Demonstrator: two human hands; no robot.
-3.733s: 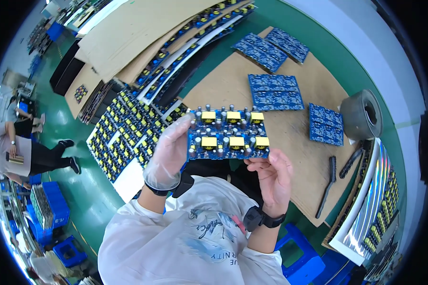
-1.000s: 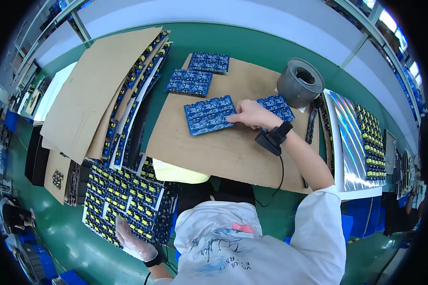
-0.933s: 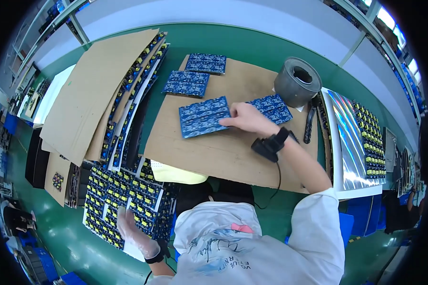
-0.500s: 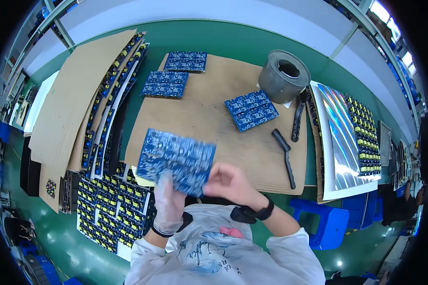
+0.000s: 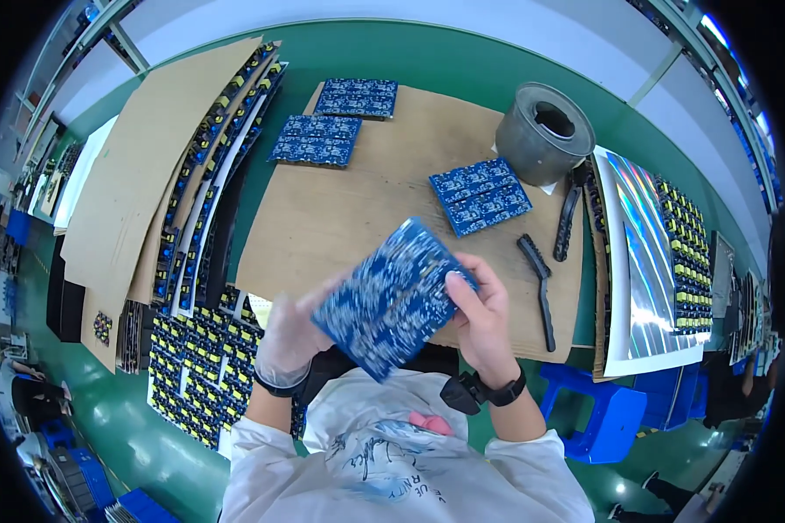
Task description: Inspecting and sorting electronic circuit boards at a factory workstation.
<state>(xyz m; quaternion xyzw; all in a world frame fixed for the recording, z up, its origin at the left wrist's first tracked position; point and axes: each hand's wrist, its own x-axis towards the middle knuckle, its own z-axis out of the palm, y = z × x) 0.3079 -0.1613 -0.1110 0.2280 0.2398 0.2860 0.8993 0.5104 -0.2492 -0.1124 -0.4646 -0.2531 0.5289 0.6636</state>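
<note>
A blue circuit board panel, blurred by motion, is tilted in front of me above the cardboard's near edge. My right hand grips its right corner, with the thumb on the top face and the fingers curled behind. At the panel's left corner is my left hand in a thin translucent glove; its fingers are smeared and partly hidden, so its hold is unclear. Another blue panel lies on the cardboard beyond my right hand. Two more, a nearer panel and a farther panel, rest at the far left.
A brown cardboard sheet covers the green table. Right of it are a grey metal can and two black brushes. Stacked boards with cardboard rise at left; yellow-and-black component boards lie right. A blue stool stands below.
The held panel has turned and shifted right. My right hand has moved from its lower edge to its right corner, while my left hand has slid to its left corner.
</note>
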